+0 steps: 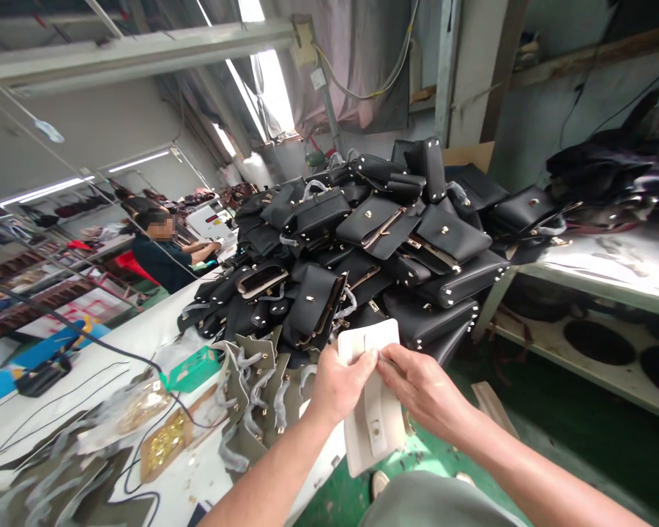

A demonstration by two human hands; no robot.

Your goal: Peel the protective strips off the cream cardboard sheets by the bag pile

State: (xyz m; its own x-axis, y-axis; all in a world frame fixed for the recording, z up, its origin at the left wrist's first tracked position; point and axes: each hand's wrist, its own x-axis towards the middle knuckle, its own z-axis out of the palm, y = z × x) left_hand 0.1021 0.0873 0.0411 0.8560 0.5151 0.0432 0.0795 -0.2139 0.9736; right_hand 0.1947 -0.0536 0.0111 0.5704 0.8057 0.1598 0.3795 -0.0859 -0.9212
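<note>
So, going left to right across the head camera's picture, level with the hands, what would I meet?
Black object → green container → olive-green pieces → left hand → right hand, both hands holding the cream piece → tan strip.

I have in front of me a white table (151, 320) carrying heaped black bags (370, 219), olive panels (293, 388) with wrapped handles (280, 406), a green box (195, 370) and gold-coloured fittings (163, 443).

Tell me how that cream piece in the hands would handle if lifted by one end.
The cream piece probably bends little: its lower end looks flat beyond the left hand and right hand. It seems light for its size, appearing thin. Its smooth-looking surface may be slightly slippery.
</note>
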